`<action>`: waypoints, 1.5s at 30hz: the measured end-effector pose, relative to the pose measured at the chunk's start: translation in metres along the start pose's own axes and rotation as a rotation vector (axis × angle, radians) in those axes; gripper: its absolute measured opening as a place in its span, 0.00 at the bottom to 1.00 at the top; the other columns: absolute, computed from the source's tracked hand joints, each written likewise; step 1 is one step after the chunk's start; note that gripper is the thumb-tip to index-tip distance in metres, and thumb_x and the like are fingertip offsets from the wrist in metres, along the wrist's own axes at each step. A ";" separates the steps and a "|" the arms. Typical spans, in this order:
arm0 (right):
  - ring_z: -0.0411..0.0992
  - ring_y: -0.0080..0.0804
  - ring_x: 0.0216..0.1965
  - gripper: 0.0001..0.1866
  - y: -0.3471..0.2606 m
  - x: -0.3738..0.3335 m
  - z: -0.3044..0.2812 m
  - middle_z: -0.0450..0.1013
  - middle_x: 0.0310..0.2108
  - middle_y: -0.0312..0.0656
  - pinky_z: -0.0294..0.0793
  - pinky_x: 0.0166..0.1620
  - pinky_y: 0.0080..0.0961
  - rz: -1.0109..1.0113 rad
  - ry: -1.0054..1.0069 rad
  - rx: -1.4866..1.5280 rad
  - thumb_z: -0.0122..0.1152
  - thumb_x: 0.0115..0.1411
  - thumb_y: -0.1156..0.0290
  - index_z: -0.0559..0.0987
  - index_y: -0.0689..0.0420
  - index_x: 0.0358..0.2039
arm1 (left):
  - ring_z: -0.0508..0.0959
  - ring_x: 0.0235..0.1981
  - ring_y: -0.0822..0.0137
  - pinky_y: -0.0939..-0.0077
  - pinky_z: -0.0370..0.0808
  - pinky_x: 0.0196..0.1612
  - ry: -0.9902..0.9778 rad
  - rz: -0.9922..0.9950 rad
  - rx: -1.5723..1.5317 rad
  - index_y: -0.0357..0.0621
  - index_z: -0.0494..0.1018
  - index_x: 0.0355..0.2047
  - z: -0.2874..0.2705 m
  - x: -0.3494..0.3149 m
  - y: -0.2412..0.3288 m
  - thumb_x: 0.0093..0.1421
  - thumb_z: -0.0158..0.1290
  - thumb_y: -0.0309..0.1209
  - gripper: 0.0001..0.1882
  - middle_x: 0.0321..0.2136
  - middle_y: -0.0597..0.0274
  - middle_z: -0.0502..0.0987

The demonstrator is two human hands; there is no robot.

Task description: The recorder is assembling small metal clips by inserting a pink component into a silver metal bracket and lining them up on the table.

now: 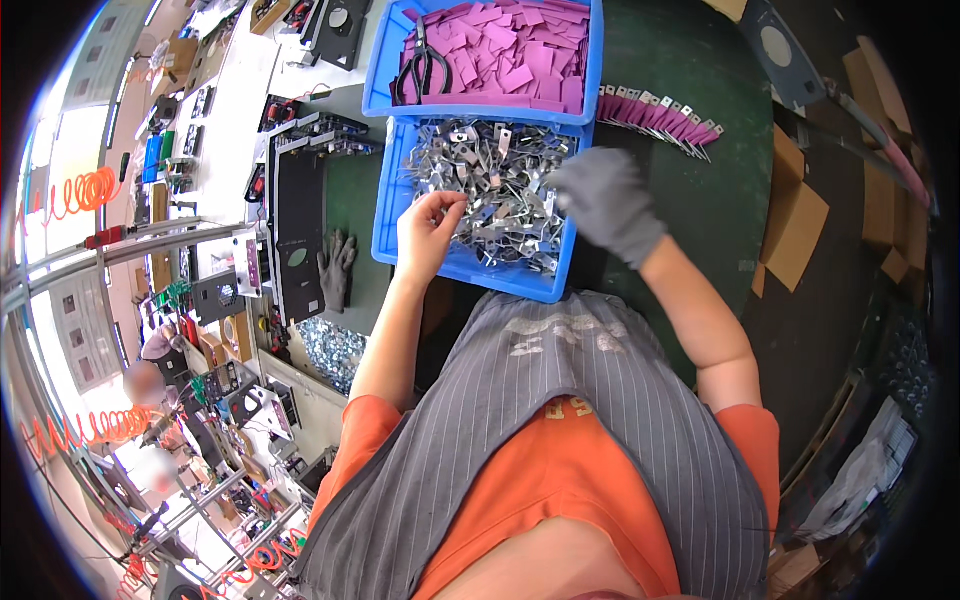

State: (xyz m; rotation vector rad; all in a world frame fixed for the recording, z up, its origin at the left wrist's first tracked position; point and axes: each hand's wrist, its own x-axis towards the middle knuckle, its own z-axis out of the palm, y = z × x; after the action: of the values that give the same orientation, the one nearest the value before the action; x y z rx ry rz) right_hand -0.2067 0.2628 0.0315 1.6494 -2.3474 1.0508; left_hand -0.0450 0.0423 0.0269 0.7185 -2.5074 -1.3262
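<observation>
Both hands are over a blue bin [384,225] full of small bent silver metal brackets [490,165]. My bare left hand [430,235] is at the bin's left side, thumb and fingertips pinched together; whatever lies between them is too small to make out. In a grey glove, my right hand [610,205] hovers across the bin's right wall with its fingers curled in. Its fingertips are slightly blurred, and anything held there is hidden. Behind stands a second blue bin [375,60] with pink-purple flat pieces [500,50] and black-handled scissors [422,70] on top.
On the green table [690,210], a row of metal brackets with pink pieces [660,118] runs to the right of the bins. A loose grey glove [337,268] lies at left, by a black panel [298,235]. Cardboard [795,215] stands beyond the table's right edge.
</observation>
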 end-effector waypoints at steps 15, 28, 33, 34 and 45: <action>0.75 0.40 0.37 0.09 -0.046 0.021 0.063 0.75 0.32 0.46 0.75 0.35 0.34 0.275 -0.708 -0.175 0.49 0.54 0.73 0.77 0.56 0.34 | 0.63 0.16 0.80 0.84 0.62 0.22 0.006 0.122 0.042 0.41 0.78 0.31 -0.003 0.027 0.027 0.53 0.58 0.26 0.05 0.22 0.67 0.73; 0.74 0.39 0.38 0.12 -0.017 -0.014 0.021 0.75 0.35 0.45 0.73 0.43 0.29 0.454 0.142 0.620 0.57 0.50 0.81 0.77 0.59 0.37 | 0.63 0.17 0.81 0.85 0.62 0.22 -0.110 0.180 0.028 0.41 0.79 0.32 0.005 0.050 0.047 0.54 0.57 0.26 0.05 0.23 0.68 0.73; 0.74 0.34 0.38 0.10 -0.023 -0.013 0.016 0.73 0.33 0.43 0.72 0.44 0.24 0.353 0.192 0.724 0.55 0.49 0.84 0.77 0.59 0.32 | 0.62 0.17 0.81 0.85 0.62 0.21 -0.142 0.133 0.029 0.41 0.78 0.32 0.007 0.051 0.054 0.54 0.57 0.26 0.05 0.22 0.68 0.73; 0.74 0.34 0.38 0.10 -0.025 -0.010 0.014 0.73 0.33 0.43 0.72 0.44 0.24 0.348 0.193 0.726 0.55 0.49 0.84 0.77 0.59 0.32 | 0.63 0.17 0.81 0.85 0.62 0.21 -0.155 0.134 0.029 0.41 0.78 0.33 0.007 0.049 0.052 0.54 0.57 0.26 0.06 0.22 0.68 0.73; 0.69 0.23 0.42 0.13 -0.034 -0.008 0.005 0.71 0.39 0.38 0.69 0.49 0.22 0.458 0.350 1.375 0.54 0.51 0.88 0.74 0.59 0.36 | 0.73 0.28 0.64 0.71 0.69 0.32 -0.492 0.167 -0.051 0.43 0.78 0.35 0.032 0.021 0.062 0.54 0.58 0.32 0.10 0.25 0.59 0.75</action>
State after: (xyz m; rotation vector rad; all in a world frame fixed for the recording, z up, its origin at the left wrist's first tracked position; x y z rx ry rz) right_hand -0.1725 0.2600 0.0410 0.7894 -1.7197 3.1295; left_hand -0.0956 0.0845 0.0590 0.1730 -2.8038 -1.6576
